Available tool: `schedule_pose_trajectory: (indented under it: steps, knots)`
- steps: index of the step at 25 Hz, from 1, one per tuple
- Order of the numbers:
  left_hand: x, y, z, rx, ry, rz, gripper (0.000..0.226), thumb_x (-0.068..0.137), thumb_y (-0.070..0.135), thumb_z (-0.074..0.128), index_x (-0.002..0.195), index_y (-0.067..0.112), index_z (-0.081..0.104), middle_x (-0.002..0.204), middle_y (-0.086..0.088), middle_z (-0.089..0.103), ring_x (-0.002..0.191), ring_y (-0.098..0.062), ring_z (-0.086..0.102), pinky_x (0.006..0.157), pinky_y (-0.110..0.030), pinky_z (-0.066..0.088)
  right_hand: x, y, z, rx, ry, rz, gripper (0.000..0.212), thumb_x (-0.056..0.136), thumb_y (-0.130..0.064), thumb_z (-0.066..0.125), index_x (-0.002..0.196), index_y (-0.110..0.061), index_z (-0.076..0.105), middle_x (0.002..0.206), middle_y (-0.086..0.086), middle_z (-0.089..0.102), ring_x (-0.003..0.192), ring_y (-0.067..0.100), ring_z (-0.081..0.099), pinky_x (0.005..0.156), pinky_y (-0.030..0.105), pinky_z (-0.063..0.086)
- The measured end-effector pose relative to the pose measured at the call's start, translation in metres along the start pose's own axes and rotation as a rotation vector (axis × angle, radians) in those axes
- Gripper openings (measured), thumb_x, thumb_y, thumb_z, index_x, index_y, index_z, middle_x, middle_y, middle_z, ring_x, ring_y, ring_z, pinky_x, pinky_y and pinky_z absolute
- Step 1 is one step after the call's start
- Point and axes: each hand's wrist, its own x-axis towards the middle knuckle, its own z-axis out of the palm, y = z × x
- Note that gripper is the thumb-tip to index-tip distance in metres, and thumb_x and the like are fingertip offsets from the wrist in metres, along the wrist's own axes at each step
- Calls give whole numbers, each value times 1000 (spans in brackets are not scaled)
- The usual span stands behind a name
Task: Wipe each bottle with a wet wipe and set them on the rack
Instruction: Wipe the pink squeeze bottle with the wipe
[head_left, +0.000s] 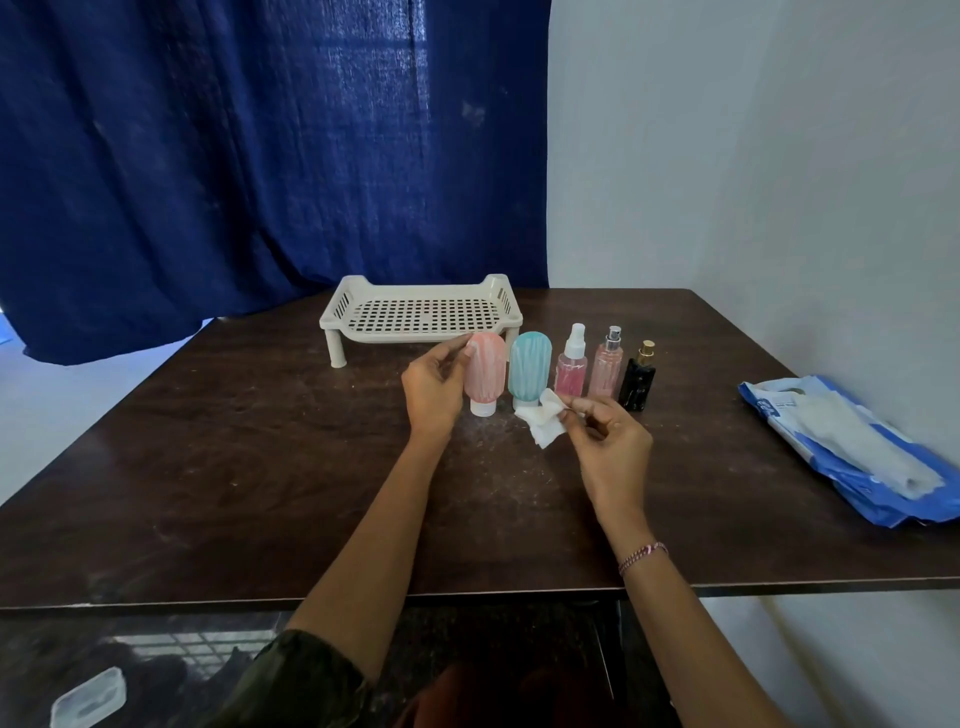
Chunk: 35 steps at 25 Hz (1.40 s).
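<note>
— What's standing on that dark brown wood-grain table (234, 441)?

— Five bottles in a row toward the far edge, just in front of a cream plastic rack (332, 318) with a perforated floor, slotted end walls and short legs. From the left: a pink ribbed squeeze bottle (488, 376) standing on its white cap, a teal ribbed squeeze bottle (530, 371) of the same rounded shape, a clear spray bottle (571, 370) with a white pump and pink liquid inside, a pink-tinted spray bottle (606, 371) with a silver nozzle, and a black square bottle (639, 384) with a gold top.

— And the hands?

— The left hand (434, 389) curls round the pink one, palm against its left side, fingertips up near the rounded top. I can't tell whether the cap touches the table. The right hand (610, 441) pinches a crumpled white wet wipe (543, 423) between thumb and forefinger, just in front of the teal bottle; the other fingers are loosely bent. A thin pink bracelet (643, 557) sits on that wrist.

— Any more wipes?

— A blue-and-white soft plastic pack (769, 410) lies flat by the right edge, white sheet material showing at its top.

— Behind it all?

— A navy woven curtain (260, 156) hangs past the far edge.
</note>
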Motion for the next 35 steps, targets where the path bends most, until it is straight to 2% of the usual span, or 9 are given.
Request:
schedule_pose_trajectory:
  steps: [4, 7, 10, 15, 22, 27, 30, 33, 35]
  knots:
    - [-2, 2, -3, -5, 20, 4, 26, 87, 12, 64, 113, 7, 67, 108, -4, 70, 93, -5, 63, 84, -17, 52, 9, -7, 11, 8, 23, -32, 23, 79, -7, 68, 102, -14, 69, 88, -14, 61, 81, -4, 58, 70, 6, 47]
    - [-10, 7, -9, 6, 38, 19, 25, 88, 13, 64, 113, 8, 67, 105, -1, 69, 91, -3, 63, 80, -12, 51, 22, -11, 21, 50, 39, -27, 24, 80, -8, 68, 104, -16, 68, 98, -13, 61, 90, 2, 60, 74, 16, 53]
    - [-19, 11, -18, 10, 53, 26, 25, 88, 15, 64, 112, 10, 67, 103, 3, 68, 90, -2, 63, 79, -12, 52, 26, -15, 29, 85, 76, -19, 24, 82, -10, 67, 106, -13, 68, 104, -6, 64, 92, -3, 58, 74, 9, 49]
    - [-37, 11, -23, 4, 41, 11, 22, 87, 16, 65, 108, 13, 69, 100, -1, 71, 87, -3, 64, 80, -20, 54, 9, -23, 36, 252, 214, -98, 25, 83, -2, 63, 108, -7, 64, 102, -13, 60, 99, -9, 57, 75, 6, 47]
    - [-40, 9, -26, 56, -52, 233, 18, 83, 17, 69, 101, 20, 69, 91, 4, 72, 84, -9, 68, 79, -39, 57, 10, -18, 37, 215, 174, -235, 25, 86, -1, 60, 108, -12, 64, 108, 1, 61, 104, -3, 54, 82, 8, 46]
    - [-39, 9, -29, 37, -125, 338, 39, 82, 19, 64, 120, 26, 61, 101, 5, 70, 88, -11, 66, 78, -29, 56, 8, -21, 37, 296, 65, -228, 23, 85, -7, 63, 107, 0, 65, 111, 9, 61, 108, 5, 55, 79, 6, 46]
    - [-38, 8, -29, 35, -134, 374, 32, 80, 25, 59, 112, 31, 63, 97, 3, 70, 84, -17, 63, 70, -31, 53, 9, -18, 38, 245, 58, -254, 25, 82, -10, 68, 106, -3, 67, 110, 5, 63, 106, 9, 58, 82, 9, 48]
    - [-36, 6, -29, -41, -131, 356, 25, 84, 17, 59, 106, 23, 67, 98, -2, 70, 88, -17, 63, 72, -27, 49, 11, -17, 38, 214, 69, -249, 26, 79, -10, 71, 105, -6, 68, 109, 1, 64, 105, 7, 57, 82, 11, 49]
    - [-33, 3, -28, -133, -139, 262, 21, 88, 10, 60, 107, 11, 70, 103, -4, 70, 98, -13, 63, 83, -24, 49, 13, -19, 38, 255, 92, -203, 26, 79, -8, 71, 105, -7, 68, 110, 1, 64, 105, 5, 57, 79, 8, 48]
